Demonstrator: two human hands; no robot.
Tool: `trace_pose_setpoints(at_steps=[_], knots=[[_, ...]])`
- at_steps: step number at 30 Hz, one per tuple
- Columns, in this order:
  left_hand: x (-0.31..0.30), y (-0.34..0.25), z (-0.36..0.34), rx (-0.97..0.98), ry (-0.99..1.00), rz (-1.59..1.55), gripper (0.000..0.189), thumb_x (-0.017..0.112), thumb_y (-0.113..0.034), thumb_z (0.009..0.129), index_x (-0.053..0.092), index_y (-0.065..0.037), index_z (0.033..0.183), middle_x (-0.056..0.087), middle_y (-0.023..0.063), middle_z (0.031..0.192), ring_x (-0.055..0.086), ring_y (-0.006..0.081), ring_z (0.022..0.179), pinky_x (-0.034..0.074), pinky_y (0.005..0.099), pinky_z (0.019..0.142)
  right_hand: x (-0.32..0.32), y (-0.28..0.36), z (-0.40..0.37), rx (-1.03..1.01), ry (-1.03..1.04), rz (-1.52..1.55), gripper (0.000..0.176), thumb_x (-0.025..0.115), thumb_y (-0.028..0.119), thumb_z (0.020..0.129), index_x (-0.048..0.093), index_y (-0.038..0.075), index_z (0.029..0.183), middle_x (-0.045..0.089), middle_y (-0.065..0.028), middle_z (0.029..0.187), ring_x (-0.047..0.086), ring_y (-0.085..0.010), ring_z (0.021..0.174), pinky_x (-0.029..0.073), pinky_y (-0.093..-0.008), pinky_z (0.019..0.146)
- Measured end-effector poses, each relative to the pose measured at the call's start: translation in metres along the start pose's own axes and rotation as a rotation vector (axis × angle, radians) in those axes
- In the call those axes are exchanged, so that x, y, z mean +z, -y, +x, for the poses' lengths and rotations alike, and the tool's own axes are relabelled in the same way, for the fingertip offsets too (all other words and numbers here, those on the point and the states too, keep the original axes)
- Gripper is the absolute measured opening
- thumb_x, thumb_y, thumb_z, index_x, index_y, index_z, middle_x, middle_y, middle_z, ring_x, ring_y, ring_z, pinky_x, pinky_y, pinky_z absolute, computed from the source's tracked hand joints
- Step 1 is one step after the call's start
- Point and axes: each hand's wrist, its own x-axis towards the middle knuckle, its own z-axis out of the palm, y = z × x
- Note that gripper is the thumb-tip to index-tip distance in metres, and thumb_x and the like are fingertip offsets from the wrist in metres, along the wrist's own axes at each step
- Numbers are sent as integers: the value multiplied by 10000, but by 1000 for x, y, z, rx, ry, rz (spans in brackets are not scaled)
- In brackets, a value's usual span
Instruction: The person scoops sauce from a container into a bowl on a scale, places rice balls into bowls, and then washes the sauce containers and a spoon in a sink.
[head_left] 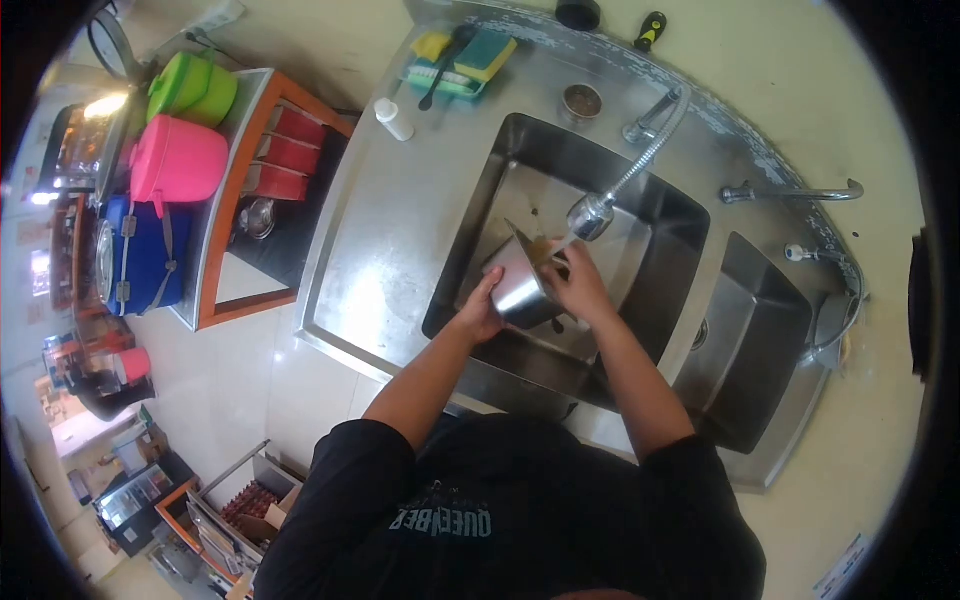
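A metal container (524,292) is tilted over the large sink basin (640,262), its opening turned toward the faucet. My left hand (483,306) is closed around the container's near left side. At the opening, my right hand (578,285) has its fingers bent over and partly inside the rim; whether they hold anything is hidden. Something yellowish shows inside near those fingers. Directly above hangs the head of a flexible faucet (590,216), with what looks like water running down to the container. Small dark bits lie on the basin floor.
Sponges and a brush (455,65) sit on the back counter near a white bottle (394,120). A small metal bowl (581,101) stands behind the basin. To the right are a second basin (750,340) and another faucet (790,192). Coloured containers (180,160) fill a left shelf.
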Motion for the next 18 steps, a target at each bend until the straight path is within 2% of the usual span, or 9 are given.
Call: trace_pose_setpoints(at_steps=[2,5,8,9,12,13,16,17,18], knots=[[9,-2,-6,-24,-43,-16,776,561,-682,838,437,-177,1414,525,70,1380,470,280,1287,349,567,1036,11,11,8,-50,38,243,411,602,363,955,564,62,1232,626,-73,1081,599,-165,992,479,-326,882],[5,-9,-2,12,43,-108,749,574,-633,863,424,-157,1421,521,78,1377,469,297,1283,368,539,1034,21,57,2,231,-74,729,390,593,365,966,575,63,1212,630,-63,1068,598,-160,984,485,-331,865],[-9,1,23,154,-101,166,788,649,-525,865,331,-128,1467,466,114,1411,466,305,1277,370,482,1058,13,61,6,228,-92,559,379,584,363,975,575,66,1209,633,-77,1093,597,-149,993,488,-329,853],[-1,-1,22,293,-212,403,878,704,-406,859,198,-105,1510,395,163,1444,445,302,1287,353,414,1082,9,41,16,149,-1,408,375,601,334,968,571,44,1203,636,-93,1081,606,-163,966,497,-340,832],[-4,2,31,637,-423,1049,984,732,-366,847,81,-91,1531,337,190,1465,403,306,1317,336,376,1089,8,13,22,-21,-154,-127,379,612,301,964,561,0,1188,640,-91,1052,617,-202,936,503,-366,815],[-2,0,27,656,-352,1000,1000,709,-498,835,92,-122,1526,260,172,1520,308,352,1383,322,477,1091,10,13,16,-1,-258,-259,328,608,243,956,569,-19,1150,665,-139,969,644,-275,876,503,-388,785],[17,-12,-1,264,-99,393,928,662,-478,878,77,-184,1536,259,155,1528,310,342,1387,330,515,1076,13,15,1,-381,-229,-546,240,581,191,936,595,-19,1053,656,-240,925,645,-406,838,492,-453,730],[19,-18,-6,221,-80,337,890,643,-471,892,88,-200,1532,276,147,1519,321,335,1382,343,526,1061,18,15,-6,-479,-213,-531,205,574,160,915,608,-8,1028,643,-241,907,621,-435,829,483,-481,717],[20,-24,-9,176,-61,281,851,624,-464,905,99,-216,1527,292,139,1511,333,328,1377,357,537,1047,17,12,-8,-524,-124,-640,200,578,149,904,611,2,1036,647,-227,911,625,-418,852,484,-476,732]])
